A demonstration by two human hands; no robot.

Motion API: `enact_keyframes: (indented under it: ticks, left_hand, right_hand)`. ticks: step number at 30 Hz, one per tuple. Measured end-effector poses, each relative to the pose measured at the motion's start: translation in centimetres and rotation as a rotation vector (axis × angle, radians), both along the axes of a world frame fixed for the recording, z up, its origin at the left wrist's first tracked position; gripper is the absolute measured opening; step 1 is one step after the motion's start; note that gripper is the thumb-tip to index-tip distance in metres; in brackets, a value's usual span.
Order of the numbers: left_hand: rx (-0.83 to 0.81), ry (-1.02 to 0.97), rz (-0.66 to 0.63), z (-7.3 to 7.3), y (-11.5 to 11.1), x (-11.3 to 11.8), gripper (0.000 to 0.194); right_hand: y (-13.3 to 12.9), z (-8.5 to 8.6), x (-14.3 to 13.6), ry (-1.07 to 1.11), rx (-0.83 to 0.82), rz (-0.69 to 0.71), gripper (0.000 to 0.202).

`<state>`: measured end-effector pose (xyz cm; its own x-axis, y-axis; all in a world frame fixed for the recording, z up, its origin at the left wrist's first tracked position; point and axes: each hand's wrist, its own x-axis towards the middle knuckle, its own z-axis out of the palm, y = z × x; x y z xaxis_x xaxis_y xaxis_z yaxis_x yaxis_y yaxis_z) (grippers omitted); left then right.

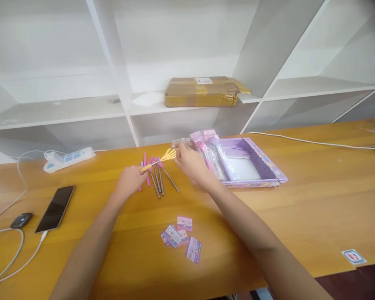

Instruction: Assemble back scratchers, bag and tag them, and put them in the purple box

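Observation:
My left hand (130,181) is closed around the handle of a yellow back scratcher (168,155), its hand-shaped head pointing right. Close to that head, my right hand (189,160) pinches what looks like a clear plastic bag (181,141); its fingertips are partly hidden. Below the yellow scratcher lie several pink-headed back scratchers (160,179) with metal rods, and loose pink and purple handles (145,166) beside them. Bagged back scratchers (214,154) in pink and purple rest on the left side of a purple tray box (267,162). Small printed cards (172,236) are scattered nearer to me.
A phone (55,209) with a white cable and a dark mouse (21,220) lie at left, below a power strip (69,159). White shelving (128,112) stands behind, bearing a taped cardboard box (203,92). A sticker (353,256) marks the table's front right.

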<state>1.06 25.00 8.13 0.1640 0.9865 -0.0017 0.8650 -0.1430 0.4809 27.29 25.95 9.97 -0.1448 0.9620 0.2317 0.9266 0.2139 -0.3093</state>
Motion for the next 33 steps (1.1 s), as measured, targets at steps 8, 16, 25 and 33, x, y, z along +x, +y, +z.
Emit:
enact_keyframes:
  ticks: [8, 16, 25, 33]
  left_hand:
    - [0.108, -0.044, 0.061, -6.8, 1.2, 1.7, 0.037]
    - [0.153, -0.115, -0.154, -8.9, 0.2, 2.4, 0.034]
    - [0.173, -0.231, -0.307, -9.1, 0.0, 2.3, 0.033]
    - [0.236, -0.437, -0.296, -9.0, -0.8, 1.8, 0.034]
  right_hand:
    - [2.7, -5.2, 0.3, -0.271, -0.229, -0.160, 0.046]
    - [4.0, -5.3, 1.5, -0.243, -0.239, -0.203, 0.062]
    - [4.1, -4.7, 2.5, -0.127, -0.241, -0.119, 0.029]
    - [3.3, -1.9, 2.1, 0.154, -0.071, 0.071, 0.018]
